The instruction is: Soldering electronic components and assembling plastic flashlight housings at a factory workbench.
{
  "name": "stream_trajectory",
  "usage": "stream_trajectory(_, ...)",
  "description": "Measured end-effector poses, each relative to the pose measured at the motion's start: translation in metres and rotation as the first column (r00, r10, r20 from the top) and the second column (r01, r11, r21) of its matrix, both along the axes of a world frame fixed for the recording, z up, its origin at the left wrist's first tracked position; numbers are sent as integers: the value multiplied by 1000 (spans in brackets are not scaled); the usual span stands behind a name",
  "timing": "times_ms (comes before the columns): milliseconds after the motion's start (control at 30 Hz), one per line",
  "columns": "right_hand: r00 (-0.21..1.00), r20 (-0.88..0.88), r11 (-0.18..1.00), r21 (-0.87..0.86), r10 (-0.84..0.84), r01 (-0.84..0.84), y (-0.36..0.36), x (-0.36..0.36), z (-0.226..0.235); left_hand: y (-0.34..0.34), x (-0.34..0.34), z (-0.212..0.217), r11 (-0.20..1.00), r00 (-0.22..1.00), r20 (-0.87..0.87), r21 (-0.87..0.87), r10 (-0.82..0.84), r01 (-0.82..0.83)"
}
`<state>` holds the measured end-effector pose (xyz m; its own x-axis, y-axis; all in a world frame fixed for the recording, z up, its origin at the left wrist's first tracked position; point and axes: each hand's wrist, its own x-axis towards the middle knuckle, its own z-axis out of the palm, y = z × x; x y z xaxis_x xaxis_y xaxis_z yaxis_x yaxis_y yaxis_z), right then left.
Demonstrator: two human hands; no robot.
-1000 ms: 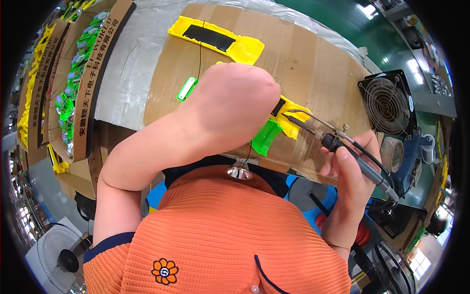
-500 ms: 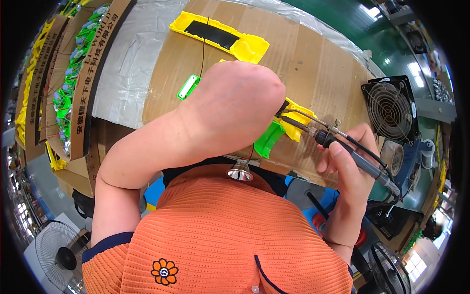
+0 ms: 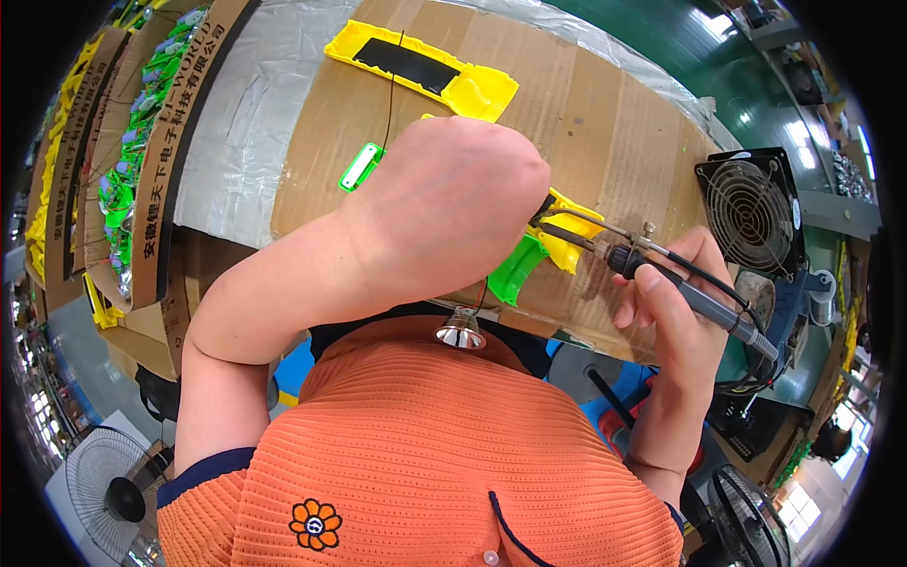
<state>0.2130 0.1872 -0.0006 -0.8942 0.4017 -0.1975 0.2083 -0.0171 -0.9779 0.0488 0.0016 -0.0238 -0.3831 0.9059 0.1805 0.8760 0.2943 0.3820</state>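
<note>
My right hand (image 3: 685, 331) grips a soldering iron (image 3: 694, 298) with a thin metal feed tube clamped along it. The iron's tip points left and reaches the edge of my left hand (image 3: 458, 194). Seen from the back, that hand is bent over the work; its fingers and anything in them are hidden. Beside it lie a yellow plastic housing (image 3: 570, 248) and a curved green plastic piece (image 3: 516, 271). A shiny reflector cup (image 3: 460, 331) hangs on a wire below the hand, near my waist. To its upper left is a small green-framed white part (image 3: 361, 167).
A yellow shell with a black panel (image 3: 482, 92) lies on the cardboard work surface (image 3: 624, 113) at the far side. On the right stand a black square fan (image 3: 723, 213) and a solder spool (image 3: 823, 283). Cartons (image 3: 179, 142) of green and yellow parts stand at the left.
Almost nothing differs. The soldering iron and my right hand have shifted very slightly; my left hand stays in place over the work.
</note>
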Motion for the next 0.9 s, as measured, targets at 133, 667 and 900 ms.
stream_trajectory(133, 1000, -8, 1000, 16, 8, -8, -1, 0, 0, 0, 0, 0, 1000, 1000, 4, -6, 5, -5)
stream_trajectory(667, 999, -44, 999, 40, -20, 22, 3, 7, 6, 2, -1, -1, 999, 999, -37, 35, -20, 21)
stream_trajectory(900, 999, -36, 1000, 8, 12, -12, 2, 3, 1, 1, -1, -1, 998, 999, -21, 55, -29, 30)
